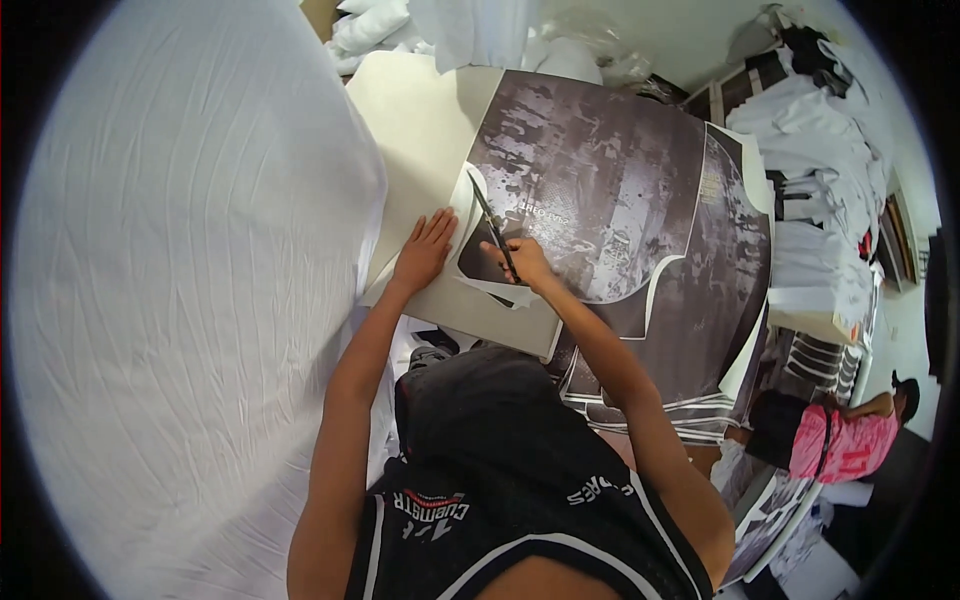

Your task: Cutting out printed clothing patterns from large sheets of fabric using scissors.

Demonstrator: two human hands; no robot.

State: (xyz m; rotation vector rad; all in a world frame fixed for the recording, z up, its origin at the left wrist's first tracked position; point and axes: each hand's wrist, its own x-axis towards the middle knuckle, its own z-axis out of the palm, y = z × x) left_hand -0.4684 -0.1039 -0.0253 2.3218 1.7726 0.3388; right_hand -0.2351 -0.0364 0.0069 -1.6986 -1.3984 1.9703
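Note:
My right hand [522, 262] grips a pair of dark scissors [490, 212] by the handles. Their long blades point away from me, along the curved white edge of a dark patterned printed sheet [590, 170]. My left hand [425, 250] lies flat beside the cut edge, fingers stretched out, pressing on a white strip [462, 215] at the sheet's left margin. Under both hands is a pale cream tabletop [415, 130]. A few narrow white offcuts [495, 291] lie just below the scissors.
A large white cloth [210, 220] hangs along my left side. White fabric piles [815, 150] stand at the right, and white bundles [370, 25] lie beyond the table. A person in a pink top [845, 440] is at the lower right. More printed sheet drapes over the table's right side.

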